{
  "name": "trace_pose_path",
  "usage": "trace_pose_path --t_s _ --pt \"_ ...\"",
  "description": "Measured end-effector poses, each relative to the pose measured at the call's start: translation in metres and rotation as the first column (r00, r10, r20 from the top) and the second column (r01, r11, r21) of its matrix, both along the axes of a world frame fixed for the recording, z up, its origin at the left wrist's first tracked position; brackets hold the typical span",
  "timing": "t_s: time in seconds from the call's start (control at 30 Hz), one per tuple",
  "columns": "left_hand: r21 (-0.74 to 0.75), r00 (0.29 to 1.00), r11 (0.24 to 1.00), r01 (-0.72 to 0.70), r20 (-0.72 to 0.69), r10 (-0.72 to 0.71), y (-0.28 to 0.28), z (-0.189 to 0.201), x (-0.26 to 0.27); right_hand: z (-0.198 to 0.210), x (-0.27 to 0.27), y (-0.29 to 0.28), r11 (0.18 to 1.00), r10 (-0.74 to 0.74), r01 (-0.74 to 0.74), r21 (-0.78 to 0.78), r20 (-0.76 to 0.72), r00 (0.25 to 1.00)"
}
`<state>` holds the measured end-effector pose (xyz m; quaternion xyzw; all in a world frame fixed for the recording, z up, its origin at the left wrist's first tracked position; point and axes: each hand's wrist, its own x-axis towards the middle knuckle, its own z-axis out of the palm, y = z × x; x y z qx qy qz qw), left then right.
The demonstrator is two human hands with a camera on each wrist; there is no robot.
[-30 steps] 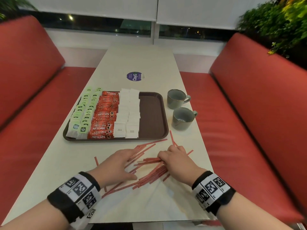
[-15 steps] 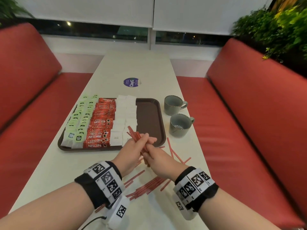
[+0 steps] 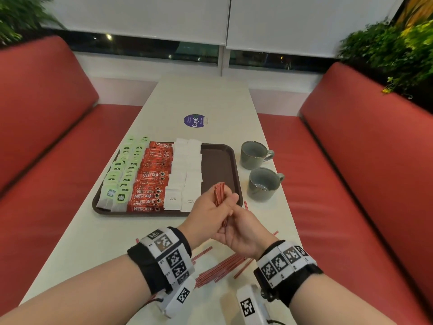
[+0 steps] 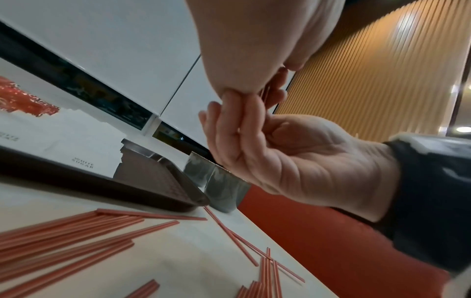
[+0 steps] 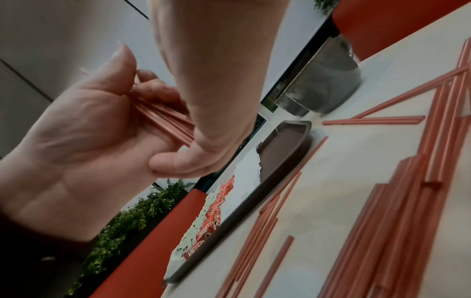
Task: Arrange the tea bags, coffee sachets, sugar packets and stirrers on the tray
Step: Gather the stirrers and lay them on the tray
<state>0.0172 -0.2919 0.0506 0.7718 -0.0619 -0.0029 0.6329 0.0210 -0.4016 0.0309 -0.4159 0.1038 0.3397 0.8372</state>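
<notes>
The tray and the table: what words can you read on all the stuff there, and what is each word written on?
"NESCAFE": on the red coffee sachets in the tray.
"WHITE SUGAR": on the white sugar packets, clearest in the left wrist view.
"ClayG": on the round purple sticker on the table; its smaller print is too small to read.
Green tea bags: labels too blurred to read.
Wristbands: only square codes, no words.

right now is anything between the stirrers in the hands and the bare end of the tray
Nothing visible. The bundle of stirrers, held by the left hand and right hand, hangs over the tray's bare right strip; sugar packets lie left, cups right.
</notes>
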Motion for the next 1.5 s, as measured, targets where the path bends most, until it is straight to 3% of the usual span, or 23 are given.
trace_pose_path --t_s 0.2,0.27,0.37,0.47,0.57,0.63,0.7,0.73,0.77,0.83,0.93,1.13,1.27,1.37,1.5 --pt "-0.052 0.957 0.989 -0.137 0.250 0.146 0.001 -0.009 -0.001 -0.006 -0.004 0.005 0.999 0.000 -0.002 -0.042 -0.052 0.999" --pt "-0.036 0.944 0.981 -0.188 0.271 0.191 0.003 -0.008 -0.001 -0.006 -0.007 0.009 0.996 0.042 -0.044 -0.080 -0.028 0.999" --pt "-0.163 0.953 0.960 -0.229 0.165 0.255 0.009 -0.005 -0.001 -0.003 -0.014 0.016 0.986 0.138 -0.134 -0.098 0.028 0.990" --pt "-0.378 0.950 0.875 -0.301 -0.045 0.308 0.014 0.005 0.002 -0.001 -0.016 0.022 0.978 0.177 -0.167 -0.129 0.073 0.981" --pt "-0.466 0.929 0.804 -0.368 -0.203 0.308 0.018 0.012 0.011 0.000 -0.018 0.027 0.961 0.197 -0.148 -0.232 0.204 0.959" --pt "-0.484 0.915 0.778 -0.401 -0.259 0.310 0.022 0.014 0.016 0.001 -0.021 0.031 0.884 0.283 -0.099 -0.457 0.355 0.891" --pt "-0.520 0.900 0.740 -0.427 -0.322 0.293 0.026 0.014 0.022 0.006 -0.022 0.034 0.669 0.461 0.046 -0.742 0.462 0.757" --pt "-0.539 0.894 0.722 -0.435 -0.356 0.273 0.028 0.014 0.024 0.006 -0.021 0.036 0.578 0.519 0.129 -0.806 0.485 0.704" --pt "-0.556 0.887 0.705 -0.440 -0.393 0.244 0.030 0.014 0.026 0.007 -0.020 0.039 0.548 0.523 0.183 -0.816 0.505 0.686" --pt "-0.561 0.884 0.715 -0.417 -0.433 0.176 0.032 0.016 0.029 0.005 -0.019 0.043 0.581 0.458 0.194 -0.790 0.515 0.725" --pt "-0.505 0.908 0.794 -0.339 -0.395 0.136 0.038 0.013 0.034 0.001 -0.012 0.047 0.738 0.319 0.079 -0.670 0.449 0.835" --pt "-0.448 0.921 0.853 -0.269 -0.380 0.091 0.057 0.001 0.052 0.006 0.016 0.045 0.769 0.386 -0.096 -0.632 0.339 0.858" --pt "-0.410 0.933 0.871 -0.270 -0.335 0.131 0.061 0.003 0.070 0.011 0.031 0.062 0.818 0.347 -0.108 -0.566 0.335 0.876" --pt "-0.354 0.946 0.906 -0.233 -0.298 0.127 0.065 0.008 0.083 0.007 0.048 0.073 0.796 0.254 -0.009 -0.605 0.322 0.912" --pt "-0.199 0.921 0.944 -0.263 -0.344 0.183 0.086 0.004 0.084 -0.007 0.099 0.063 0.607 0.130 0.142 -0.782 0.274 0.953"
